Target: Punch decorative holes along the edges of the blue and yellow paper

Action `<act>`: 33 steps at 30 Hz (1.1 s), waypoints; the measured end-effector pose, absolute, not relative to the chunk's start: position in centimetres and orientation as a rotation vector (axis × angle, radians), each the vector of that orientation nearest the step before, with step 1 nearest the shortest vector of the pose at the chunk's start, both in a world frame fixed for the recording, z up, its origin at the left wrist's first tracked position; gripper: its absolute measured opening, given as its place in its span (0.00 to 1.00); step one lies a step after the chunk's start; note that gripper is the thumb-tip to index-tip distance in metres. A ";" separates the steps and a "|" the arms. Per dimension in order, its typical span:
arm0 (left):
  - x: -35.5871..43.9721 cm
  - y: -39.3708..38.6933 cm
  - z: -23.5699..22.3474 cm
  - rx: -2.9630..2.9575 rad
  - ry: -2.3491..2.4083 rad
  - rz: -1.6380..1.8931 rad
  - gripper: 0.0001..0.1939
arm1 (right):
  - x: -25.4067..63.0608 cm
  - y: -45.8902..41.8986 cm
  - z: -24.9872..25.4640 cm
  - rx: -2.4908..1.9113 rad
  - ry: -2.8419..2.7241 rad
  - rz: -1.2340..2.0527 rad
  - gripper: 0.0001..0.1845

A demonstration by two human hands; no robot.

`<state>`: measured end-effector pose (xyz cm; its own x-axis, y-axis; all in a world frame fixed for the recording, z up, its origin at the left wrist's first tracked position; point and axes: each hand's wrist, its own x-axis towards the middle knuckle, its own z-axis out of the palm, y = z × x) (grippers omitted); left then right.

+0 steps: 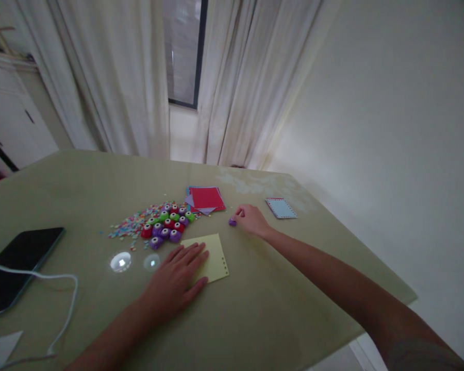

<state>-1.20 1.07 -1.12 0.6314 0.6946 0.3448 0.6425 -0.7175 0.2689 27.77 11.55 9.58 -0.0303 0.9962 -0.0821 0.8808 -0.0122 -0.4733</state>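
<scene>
My left hand (180, 278) lies flat with its fingers spread, pressing a pale yellow sheet of paper (215, 255) against the table. A row of small punched holes runs along the sheet's right edge. Up and to the right of the sheet, the fingers of my right hand (249, 219) pinch a small purple paper punch (232, 222) at the tabletop. Several more punches (170, 224), purple, red and green with pale round tops, stand in a cluster left of it, beyond my left hand.
Multicoloured paper confetti (133, 226) is scattered behind and left of the punches. Beyond them lies a stack of coloured sheets, red on top (206, 198). A light blue card (281, 208) with hole-punched edges rests at the right. A tablet (19, 263) and a white cable (75, 293) lie left.
</scene>
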 end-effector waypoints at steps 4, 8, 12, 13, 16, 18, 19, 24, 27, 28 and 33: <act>-1.1 0.7 -0.8 2.725 1.130 0.672 0.27 | 22.9 10.8 9.9 -1.665 -2.262 0.530 0.08; -1.0 0.3 -0.6 2.736 1.119 0.679 0.28 | 17.1 10.1 8.2 -1.178 -2.596 0.535 0.18; -1.1 0.0 -0.1 2.734 1.085 0.671 0.29 | 14.1 10.6 5.9 -0.987 -2.653 0.475 0.18; -1.1 0.0 0.0 2.724 1.084 0.652 0.29 | 14.1 10.8 5.6 -0.980 -2.639 0.488 0.16; -1.2 0.0 0.3 2.715 1.087 0.601 0.29 | 16.1 10.8 5.2 -1.024 -2.574 0.530 0.10; -1.3 0.0 0.1 2.750 1.079 0.631 0.28 | 18.6 10.3 5.4 -1.122 -2.494 0.554 0.08; -1.3 0.0 0.0 2.773 1.078 0.658 0.27 | 20.0 9.8 5.5 -1.178 -2.443 0.568 0.07; -1.4 0.3 -0.9 2.824 1.206 0.807 0.25 | 26.5 5.7 5.0 -1.425 -2.079 0.648 0.10; -1.4 0.4 -0.9 2.810 1.272 0.838 0.23 | 28.1 3.1 4.3 -1.439 -1.887 0.791 0.09; -1.4 0.4 -0.8 2.808 1.280 0.834 0.23 | 28.2 2.5 4.1 -1.441 -1.823 0.844 0.09; -1.5 0.3 -0.3 2.811 1.286 0.789 0.25 | 27.4 1.6 4.4 -1.421 -1.601 1.089 0.13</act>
